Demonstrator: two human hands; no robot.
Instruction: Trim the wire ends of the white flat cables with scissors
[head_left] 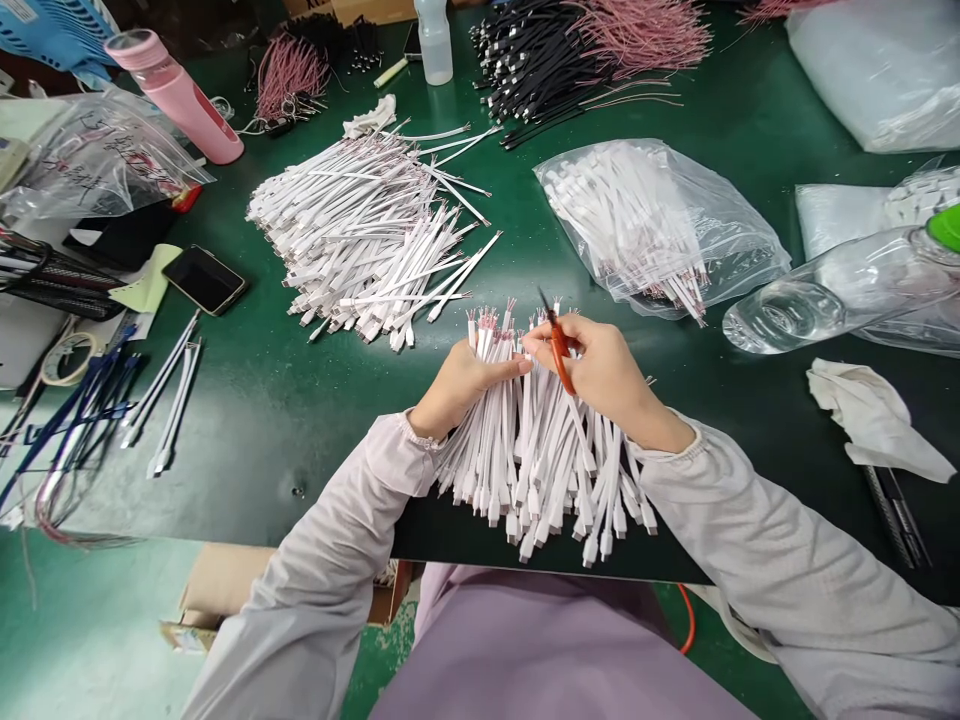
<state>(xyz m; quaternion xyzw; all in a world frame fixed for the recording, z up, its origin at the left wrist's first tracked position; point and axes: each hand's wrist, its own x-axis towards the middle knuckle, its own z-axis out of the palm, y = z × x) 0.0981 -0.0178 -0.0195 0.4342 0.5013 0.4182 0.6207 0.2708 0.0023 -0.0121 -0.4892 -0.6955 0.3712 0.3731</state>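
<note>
A bunch of white USB cables lies in front of me at the table's edge. Their white plugs point toward me, and thin pinkish stripped wire ends face away. My left hand is closed over the left part of the bunch, its thumb stretched across the cables near the wire ends. In my right hand is a small orange-handled tool with a dark pointed tip aimed up and away. Its exact kind is hard to make out. The right thumb and fingertips come together close to the left thumb, beside the wire ends.
A larger pile of white cables lies beyond my left hand. A clear bag of cables and a clear bottle lie to the right. Black cables are at the back. A phone and pink bottle are left.
</note>
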